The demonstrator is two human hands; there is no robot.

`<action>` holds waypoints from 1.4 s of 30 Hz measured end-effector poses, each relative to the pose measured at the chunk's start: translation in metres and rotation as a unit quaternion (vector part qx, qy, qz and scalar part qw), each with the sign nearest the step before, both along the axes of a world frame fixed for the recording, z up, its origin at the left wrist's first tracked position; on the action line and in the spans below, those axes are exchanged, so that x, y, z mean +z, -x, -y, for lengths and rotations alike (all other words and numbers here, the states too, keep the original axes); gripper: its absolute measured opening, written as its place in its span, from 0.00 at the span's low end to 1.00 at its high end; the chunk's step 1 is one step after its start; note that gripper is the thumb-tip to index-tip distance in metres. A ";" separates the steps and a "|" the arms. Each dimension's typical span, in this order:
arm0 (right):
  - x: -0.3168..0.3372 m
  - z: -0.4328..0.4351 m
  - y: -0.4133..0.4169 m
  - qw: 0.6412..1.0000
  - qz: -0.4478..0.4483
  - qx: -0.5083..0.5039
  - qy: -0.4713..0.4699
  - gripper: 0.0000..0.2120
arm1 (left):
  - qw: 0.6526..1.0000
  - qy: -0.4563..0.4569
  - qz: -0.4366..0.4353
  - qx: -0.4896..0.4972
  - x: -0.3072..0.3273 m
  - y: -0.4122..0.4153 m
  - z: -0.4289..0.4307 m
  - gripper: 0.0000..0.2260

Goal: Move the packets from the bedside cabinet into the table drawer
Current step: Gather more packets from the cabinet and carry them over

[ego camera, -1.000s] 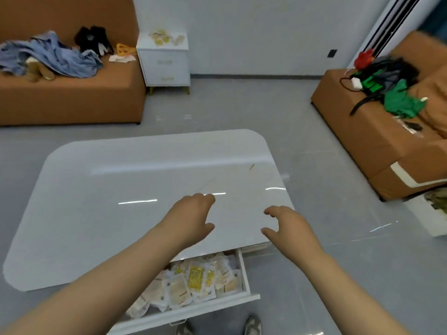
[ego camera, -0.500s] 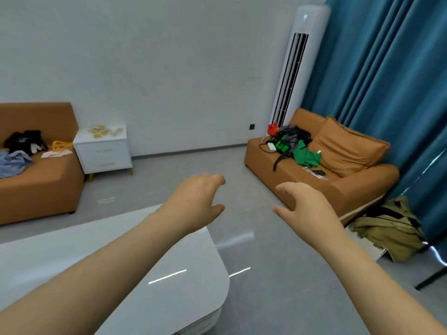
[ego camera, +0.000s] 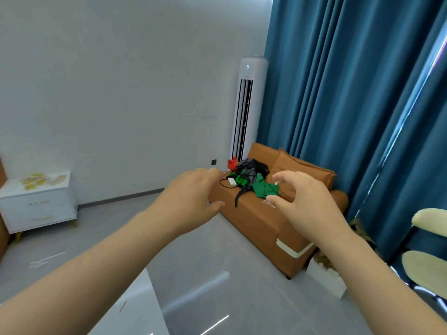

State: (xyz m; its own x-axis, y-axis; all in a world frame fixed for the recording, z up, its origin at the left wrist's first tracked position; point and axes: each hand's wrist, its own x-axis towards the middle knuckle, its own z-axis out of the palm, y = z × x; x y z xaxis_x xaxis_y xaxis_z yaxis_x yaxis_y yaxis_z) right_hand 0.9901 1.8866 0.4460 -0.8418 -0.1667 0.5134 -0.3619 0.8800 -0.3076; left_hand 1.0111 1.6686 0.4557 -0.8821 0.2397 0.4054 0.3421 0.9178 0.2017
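White bedside cabinet (ego camera: 38,210), 2 drawers shut, stands far left by wall. Yellowish packets (ego camera: 36,181) lie scattered on its top.

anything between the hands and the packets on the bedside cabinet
Nothing visible between: bare floor leads to the bedside cabinet at far left, packets on top. The left hand and right hand hold nothing. Only the table corner sits low on that side.

One head-worn camera looks forward across the room, the raised hands (ego camera: 244,201) close below.
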 end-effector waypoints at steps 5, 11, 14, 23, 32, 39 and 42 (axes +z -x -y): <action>0.014 -0.013 0.064 1.000 -0.013 -0.001 -0.008 0.21 | 1.000 -0.004 -0.005 -0.003 0.009 0.069 -0.012 0.19; 0.041 -0.012 0.156 1.000 -0.027 -0.005 -0.009 0.20 | 0.999 -0.025 -0.022 -0.006 0.034 0.166 -0.013 0.20; 0.047 -0.012 0.200 0.999 -0.034 -0.003 -0.012 0.18 | 0.999 -0.023 -0.026 -0.006 0.037 0.211 -0.015 0.20; 0.037 -0.017 0.353 0.999 -0.030 0.030 -0.013 0.21 | 0.999 -0.008 -0.025 0.020 0.027 0.347 -0.020 0.20; 0.035 0.007 0.524 0.990 -0.021 0.135 -0.022 0.23 | 0.991 0.006 -0.033 0.128 0.022 0.471 -0.003 0.22; 0.021 0.090 0.623 0.970 -0.001 0.241 -0.016 0.23 | 0.973 0.004 -0.016 0.231 0.005 0.533 0.064 0.22; 0.012 0.138 0.656 0.960 0.009 0.279 -0.020 0.23 | 0.965 0.001 -0.012 0.262 -0.003 0.558 0.102 0.22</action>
